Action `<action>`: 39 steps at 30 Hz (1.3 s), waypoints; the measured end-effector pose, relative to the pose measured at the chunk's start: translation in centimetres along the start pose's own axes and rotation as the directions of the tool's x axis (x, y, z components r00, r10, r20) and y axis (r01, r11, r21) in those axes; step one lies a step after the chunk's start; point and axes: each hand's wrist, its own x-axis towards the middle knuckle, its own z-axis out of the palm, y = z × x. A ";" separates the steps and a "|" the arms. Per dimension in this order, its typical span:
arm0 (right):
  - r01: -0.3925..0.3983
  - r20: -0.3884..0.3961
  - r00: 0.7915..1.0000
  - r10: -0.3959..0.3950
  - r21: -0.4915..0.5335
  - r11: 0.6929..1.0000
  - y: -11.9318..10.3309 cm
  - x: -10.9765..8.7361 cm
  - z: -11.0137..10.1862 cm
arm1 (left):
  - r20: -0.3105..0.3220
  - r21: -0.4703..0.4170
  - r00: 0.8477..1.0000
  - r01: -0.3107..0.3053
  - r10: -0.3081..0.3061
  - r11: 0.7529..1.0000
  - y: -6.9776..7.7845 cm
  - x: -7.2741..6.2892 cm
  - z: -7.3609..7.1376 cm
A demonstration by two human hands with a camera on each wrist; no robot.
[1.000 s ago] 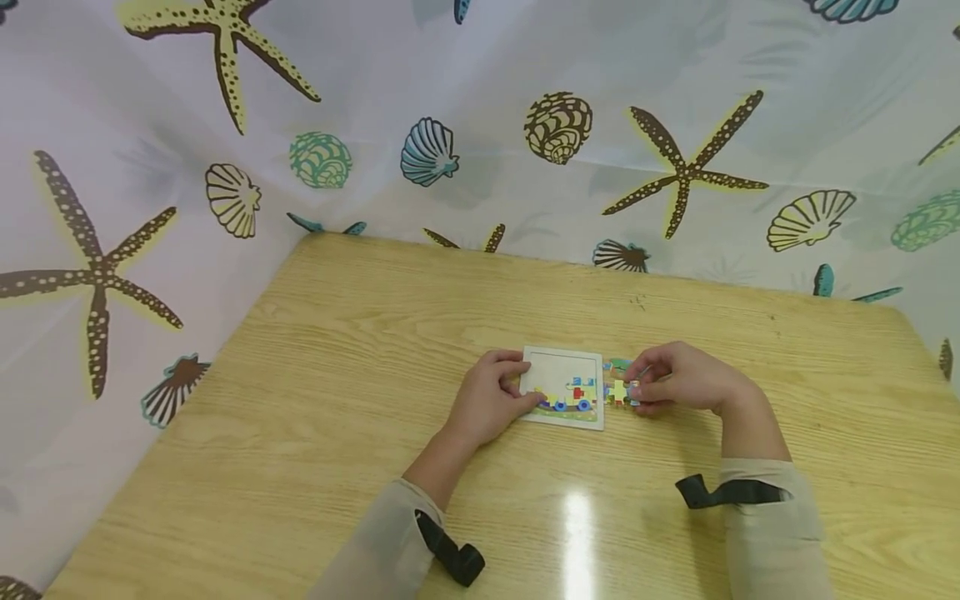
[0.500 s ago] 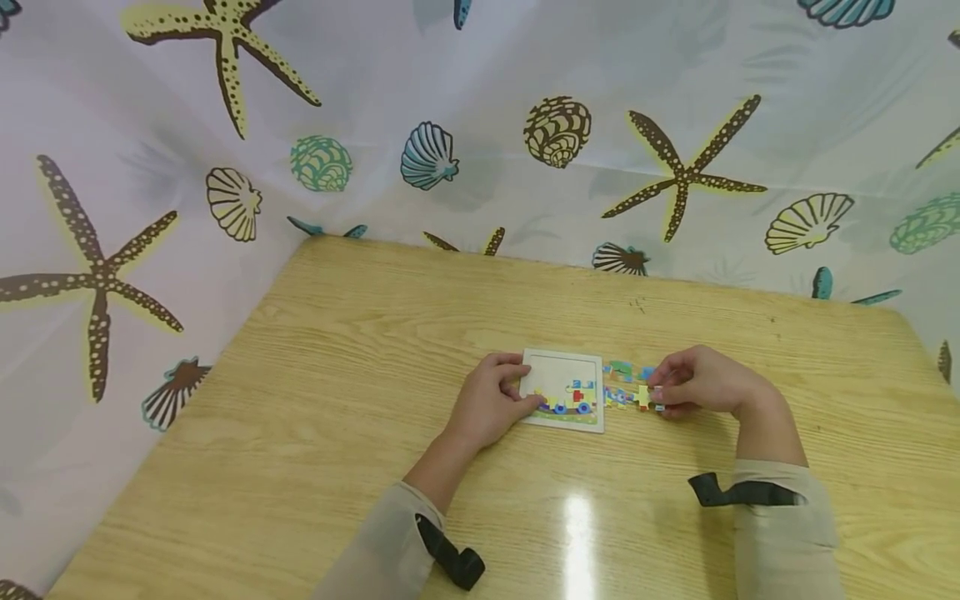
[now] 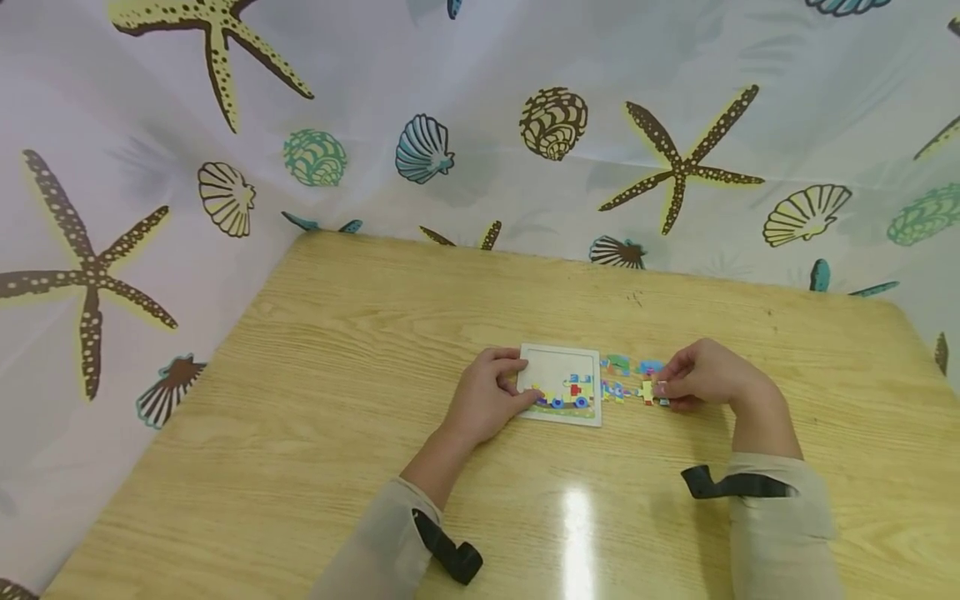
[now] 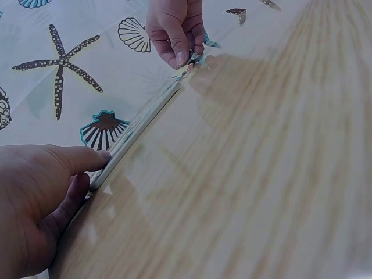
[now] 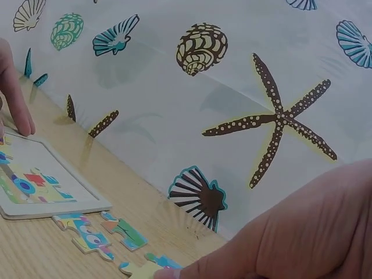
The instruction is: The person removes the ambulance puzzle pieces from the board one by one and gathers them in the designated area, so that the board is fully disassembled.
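Observation:
A white-framed jigsaw board (image 3: 558,362) lies on the table, its lower part filled with pieces that form a colourful train picture. My left hand (image 3: 487,396) grips the board's left edge, thumb over the frame and the pictured pieces, as the left wrist view shows too. Right of the board, my right hand (image 3: 705,379) pinches a yellow puzzle piece (image 3: 647,392) close over the table; thumb and fingers cover its right end. Between board and right hand lie a blue piece with an eye-like pattern (image 5: 93,237) and a green-and-blue piece (image 5: 127,231). Another blue piece (image 3: 649,366) sits just behind the pinched one.
The wood-grain table (image 3: 360,350) extends all round the board. A white curtain (image 3: 487,150) printed with starfish and shells hangs along its back and left sides. Black straps (image 3: 750,485) cross both sleeves.
My right hand has moved right, away from the board's edge, with the yellow puzzle piece, and the loose pieces beside the board have come into view. My left hand stays on the board.

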 end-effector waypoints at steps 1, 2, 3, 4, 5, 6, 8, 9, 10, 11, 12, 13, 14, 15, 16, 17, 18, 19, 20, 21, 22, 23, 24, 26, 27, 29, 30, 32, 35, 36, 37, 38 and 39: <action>-0.006 -0.013 1.000 0.006 -0.018 1.000 -0.1 0.0 0.0 | -0.002 0.000 1.000 -0.004 0.004 1.000 0.0 0.0 0.0; -0.014 -0.025 1.000 0.013 -0.033 0.999 -0.2 0.0 0.0 | -0.003 -0.001 1.000 -0.007 0.007 1.000 0.1 0.0 0.0; -0.024 -0.035 0.999 0.023 -0.037 0.999 -0.3 0.0 0.0 | -0.004 -0.002 1.000 -0.008 0.008 1.000 0.1 0.0 0.0; -0.034 -0.043 0.999 0.033 -0.039 0.999 -0.3 0.0 0.0 | -0.005 -0.002 1.000 -0.008 0.008 1.000 0.1 0.0 0.0; -0.042 -0.050 0.998 0.040 -0.043 0.998 -0.4 -0.1 0.0 | -0.006 -0.001 1.000 -0.008 0.008 1.000 0.1 0.0 0.0; -0.052 -0.058 0.997 0.049 -0.050 0.997 -0.4 -0.1 0.0 | -0.006 -0.001 1.000 -0.008 0.008 1.000 0.1 0.0 0.0; -0.066 -0.075 0.995 0.060 -0.073 0.995 -0.6 -0.2 0.0 | -0.006 -0.001 1.000 -0.006 0.006 1.000 0.2 0.0 0.1; -0.074 -0.084 0.994 0.067 -0.084 0.994 -0.6 -0.2 0.0 | -0.005 -0.002 1.000 -0.005 0.005 1.000 0.2 0.0 0.1; -0.080 -0.094 0.993 0.071 -0.096 0.992 -0.7 -0.2 0.0 | -0.003 -0.001 1.000 -0.001 0.001 1.000 0.3 0.0 0.1; -0.083 -0.102 0.992 0.072 -0.106 0.991 -0.8 -0.2 0.0 | -0.001 -0.003 1.000 0.003 -0.003 1.000 0.3 0.0 0.1; -0.088 -0.109 0.991 0.076 -0.114 0.990 -0.9 -0.2 0.1 | 0.000 -0.006 1.000 0.008 -0.008 1.000 0.3 0.0 0.1; -0.089 -0.113 0.991 0.075 -0.119 0.989 -1.0 -0.2 0.1 | 0.001 -0.009 1.000 0.013 -0.013 1.000 0.3 0.0 0.1; -0.089 -0.116 0.990 0.075 -0.120 0.989 -1.0 -0.2 0.1 | 0.002 -0.012 1.000 0.019 -0.019 1.000 0.3 0.0 0.1; -0.088 -0.114 0.991 0.074 -0.119 0.989 -1.1 -0.2 0.1 | 0.003 -0.014 1.000 0.024 -0.024 1.000 0.3 0.0 0.1; -0.084 -0.110 0.991 0.072 -0.117 0.990 -1.1 -0.2 0.1 | 0.003 -0.016 1.000 0.028 -0.028 0.999 0.3 0.0 0.1; -0.078 -0.103 0.992 0.067 -0.114 0.990 -1.1 -0.2 0.1 | 0.003 -0.018 1.000 0.031 -0.031 0.999 0.2 0.0 0.1; -0.073 -0.096 0.993 0.063 -0.112 0.991 -1.1 -0.2 0.1 | 0.004 -0.019 1.000 0.030 -0.030 0.999 0.2 0.0 0.2; -0.066 -0.087 0.995 0.057 -0.109 0.992 -1.2 -0.2 0.1 | 0.003 -0.017 1.000 0.031 -0.031 0.999 0.2 -0.1 0.2; -0.060 -0.078 0.996 0.052 -0.105 0.993 -1.2 -0.3 0.1 | 0.003 -0.016 1.000 0.031 -0.031 0.999 0.1 -0.1 0.2; -0.056 -0.072 0.996 0.049 -0.098 0.994 -1.1 -0.2 0.1 | 0.001 -0.013 1.000 0.029 -0.029 0.999 0.1 -0.1 0.2; -0.053 -0.069 0.997 0.047 -0.094 0.994 -1.1 -0.2 0.1 | 0.000 -0.011 1.000 0.026 -0.026 1.000 0.1 -0.1 0.2; -0.052 -0.067 0.997 0.046 -0.093 0.994 -1.2 -0.2 0.1 | -0.001 -0.012 1.000 0.025 -0.025 1.000 0.1 0.0 0.2; -0.053 -0.069 0.997 0.046 -0.094 0.994 -1.2 -0.2 0.1 | -0.001 -0.012 1.000 0.024 -0.024 1.000 0.1 0.0 0.2; -0.054 -0.074 0.996 0.048 -0.086 0.995 -1.3 -0.1 0.1 | -0.002 -0.011 1.000 0.022 -0.022 1.000 0.2 0.0 0.1; -0.049 -0.076 0.996 0.043 -0.084 0.995 -1.3 0.0 0.1 | -0.001 -0.011 1.000 0.020 -0.020 1.000 0.2 0.0 0.1; -0.034 -0.080 0.996 0.027 -0.082 0.996 -1.5 0.1 0.1 | 0.002 -0.006 1.000 0.027 -0.027 1.000 0.3 0.0 0.1; -0.022 -0.079 0.997 0.016 -0.076 0.997 -1.6 0.1 0.2 | 0.003 -0.003 1.000 0.028 -0.028 1.000 0.3 0.0 0.1; 0.011 -0.074 0.997 -0.015 -0.059 0.998 -1.7 0.2 0.4 | 0.003 0.004 0.999 0.033 -0.033 0.999 0.2 0.0 0.2; 0.058 -0.069 0.996 -0.060 -0.030 0.998 -2.1 0.2 0.8 | 0.003 0.002 0.999 0.036 -0.036 0.999 0.1 0.0 0.2; 0.070 -0.067 0.995 -0.071 -0.021 0.997 -2.2 0.2 1.0 | 0.003 0.000 0.999 0.036 -0.036 0.999 0.1 0.0 0.2; 0.079 -0.067 0.995 -0.079 -0.014 0.997 -2.3 0.2 1.1 | 0.002 0.000 0.999 0.035 -0.035 0.999 0.0 0.0 0.2; 0.084 -0.066 0.994 -0.085 -0.009 0.996 -2.5 0.2 1.3 | 0.002 -0.002 0.999 0.032 -0.032 0.999 0.0 0.0 0.2; 0.087 -0.066 0.994 -0.087 -0.004 0.996 -2.6 0.3 1.5 | 0.002 -0.004 1.000 0.029 -0.029 1.000 0.0 0.0 0.2</action>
